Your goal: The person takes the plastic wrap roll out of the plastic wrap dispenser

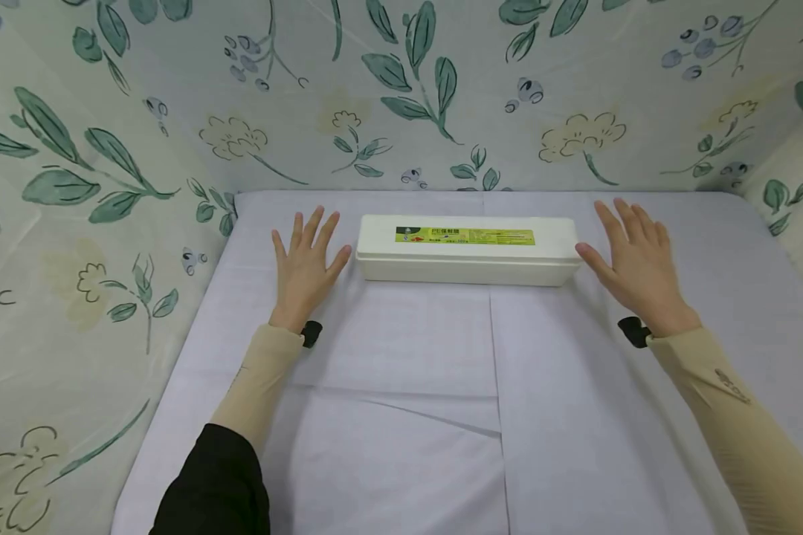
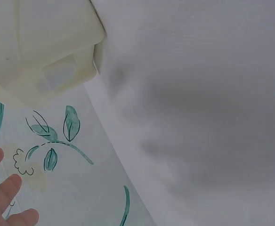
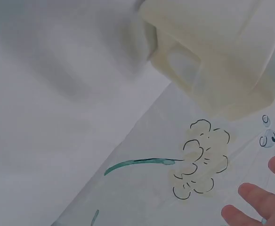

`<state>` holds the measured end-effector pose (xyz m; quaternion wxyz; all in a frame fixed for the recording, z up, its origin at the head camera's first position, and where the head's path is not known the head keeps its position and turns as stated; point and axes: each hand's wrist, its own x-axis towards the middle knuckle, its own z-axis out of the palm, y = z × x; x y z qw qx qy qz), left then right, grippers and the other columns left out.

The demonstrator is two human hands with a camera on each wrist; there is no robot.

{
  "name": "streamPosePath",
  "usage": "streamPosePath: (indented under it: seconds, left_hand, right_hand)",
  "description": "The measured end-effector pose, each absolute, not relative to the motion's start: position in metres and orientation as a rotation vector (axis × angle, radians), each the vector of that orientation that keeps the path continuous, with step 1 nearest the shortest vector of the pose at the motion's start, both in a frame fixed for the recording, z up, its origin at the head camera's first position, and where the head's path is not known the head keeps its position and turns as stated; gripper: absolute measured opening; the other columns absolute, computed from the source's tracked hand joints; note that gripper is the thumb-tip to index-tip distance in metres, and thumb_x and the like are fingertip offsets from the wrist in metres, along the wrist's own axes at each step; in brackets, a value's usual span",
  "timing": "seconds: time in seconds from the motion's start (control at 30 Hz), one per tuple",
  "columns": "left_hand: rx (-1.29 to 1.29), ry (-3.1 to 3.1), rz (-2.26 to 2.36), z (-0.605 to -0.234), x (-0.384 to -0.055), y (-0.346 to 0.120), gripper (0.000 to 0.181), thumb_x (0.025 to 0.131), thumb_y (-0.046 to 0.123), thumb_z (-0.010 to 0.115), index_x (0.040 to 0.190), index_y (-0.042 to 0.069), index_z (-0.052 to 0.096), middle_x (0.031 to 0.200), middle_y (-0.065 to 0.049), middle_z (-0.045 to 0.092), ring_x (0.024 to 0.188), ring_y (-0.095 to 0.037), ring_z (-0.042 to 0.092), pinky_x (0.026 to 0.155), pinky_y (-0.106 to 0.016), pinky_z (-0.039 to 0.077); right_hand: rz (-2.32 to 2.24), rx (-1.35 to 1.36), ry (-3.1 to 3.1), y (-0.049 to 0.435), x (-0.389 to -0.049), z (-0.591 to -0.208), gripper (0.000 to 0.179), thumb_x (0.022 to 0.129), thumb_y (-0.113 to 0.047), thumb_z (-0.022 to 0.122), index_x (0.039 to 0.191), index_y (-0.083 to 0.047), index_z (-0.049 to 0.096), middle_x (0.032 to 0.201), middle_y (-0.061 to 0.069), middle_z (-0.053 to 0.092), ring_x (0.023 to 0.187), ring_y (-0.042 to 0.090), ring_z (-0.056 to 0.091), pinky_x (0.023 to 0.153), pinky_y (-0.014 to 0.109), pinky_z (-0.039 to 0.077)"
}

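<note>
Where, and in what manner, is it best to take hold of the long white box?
The white box is probably best held by its two short ends, left hand from the left, right hand from the right: it lies crosswise between the hands, each end facing one.

Box (image 1: pixel 468 254) on table (image 1: pixel 388 349), between left hand (image 1: pixel 304 271) and right hand (image 1: pixel 642 271).

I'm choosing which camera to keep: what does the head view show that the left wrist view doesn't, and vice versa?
Only the head view: the yellow-green label on the white box, the right hand and the beige sleeves.
Only the left wrist view: a greyish patch in the box's end wall.
Both: the box, the left hand (just fingers in the wrist view), the white cloth and the leaf-patterned sheet.
</note>
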<state>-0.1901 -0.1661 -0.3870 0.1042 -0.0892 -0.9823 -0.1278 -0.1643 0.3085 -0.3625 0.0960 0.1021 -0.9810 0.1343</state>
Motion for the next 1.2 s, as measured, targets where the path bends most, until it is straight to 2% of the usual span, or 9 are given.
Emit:
streamPosePath:
  seconds: [0.23, 0.53, 0.63, 0.83, 1.2]
  left_hand:
    - [-0.307, -2.885, -0.473, -0.389, -0.191, -0.163, 0.069, 0.097, 0.057, 0.040, 0.154, 0.023, 0.021, 0.159, -0.004, 0.014, 0.144, -0.032, 0.004, 0.109, -0.062, -0.002]
    - [-0.326, -2.848, -0.771, -0.397, -0.195, -0.159, 0.074, 0.093, 0.052, 0.054, 0.153, 0.021, 0.024, 0.157, -0.005, 0.019, 0.142, -0.035, 0.016, 0.110, -0.059, 0.012]
    - [-0.318, -2.844, -0.891, -0.398, -0.196, -0.157, 0.078, 0.091, 0.050, 0.059, 0.153, 0.021, 0.022, 0.157, -0.005, 0.019, 0.142, -0.031, 0.018, 0.110, -0.056, 0.016]
    - [-0.313, -2.798, -1.177, -0.403, -0.198, -0.154, 0.085, 0.086, 0.038, 0.070, 0.153, 0.021, 0.021, 0.156, -0.002, 0.022, 0.142, -0.020, 0.019, 0.112, -0.044, 0.021]
    - [-0.297, -2.705, -1.595, -0.410, -0.202, -0.147, 0.091, 0.080, 0.022, 0.080, 0.152, 0.014, 0.024, 0.153, -0.006, 0.028, 0.137, -0.030, 0.031, 0.110, -0.041, 0.026]
  right_hand:
    - [0.385, 0.354, -2.906, 0.292, -0.170, -0.353, 0.075, 0.099, -0.053, 0.037, 0.155, -0.011, 0.009, 0.157, 0.021, 0.006, 0.143, 0.039, 0.000, 0.110, 0.059, -0.004]
    - [0.378, 0.413, -2.897, 0.272, -0.175, -0.344, 0.075, 0.099, -0.053, 0.039, 0.155, -0.012, 0.011, 0.158, 0.018, 0.006, 0.143, 0.036, 0.000, 0.111, 0.055, -0.004]
    - [0.374, 0.442, -2.900, 0.268, -0.177, -0.343, 0.074, 0.099, -0.052, 0.039, 0.155, -0.011, 0.011, 0.158, 0.018, 0.006, 0.143, 0.037, 0.001, 0.111, 0.056, -0.003]
    - [0.372, 0.490, -2.911, 0.259, -0.181, -0.343, 0.074, 0.099, -0.052, 0.039, 0.155, -0.012, 0.010, 0.158, 0.017, 0.006, 0.143, 0.036, 0.000, 0.111, 0.055, -0.003]
    - [0.340, 0.560, -2.946, 0.240, -0.186, -0.340, 0.077, 0.098, -0.052, 0.042, 0.155, -0.012, 0.009, 0.159, 0.015, 0.005, 0.144, 0.034, -0.002, 0.112, 0.050, -0.007]
